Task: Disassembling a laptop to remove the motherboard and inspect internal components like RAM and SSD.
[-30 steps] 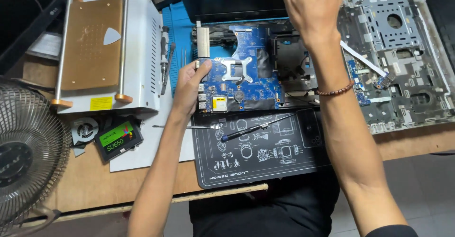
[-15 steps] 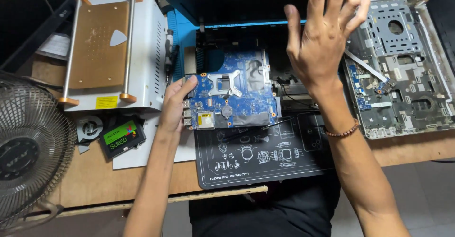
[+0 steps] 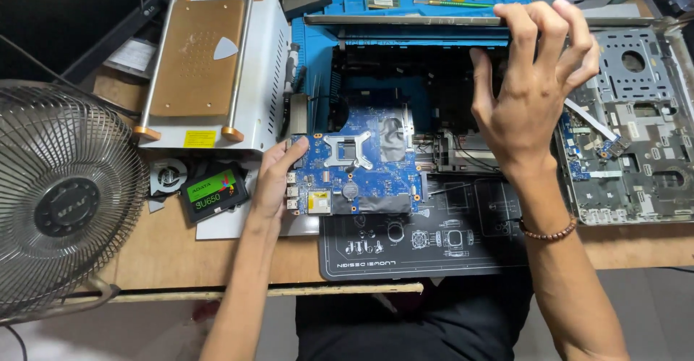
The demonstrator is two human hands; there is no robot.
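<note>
left hand [image 3: 273,182] grips blue motherboard's [image 3: 356,167] left edge | right hand [image 3: 528,90] fingers spread, resting on laptop base [image 3: 405,79], gripping nothing | board lifted free, lying at the base's front edge over black mat [image 3: 426,249] | left: refitting or setting aside

Both forearms are bare, with no sleeves in view. The left hand [image 3: 273,180] wears nothing: no ring, watch or glove. The right hand [image 3: 528,93] is bare too, but its wrist carries a bracelet [image 3: 549,233] of small round brown beads. Dark clothing [image 3: 405,325] covers the lap
</note>
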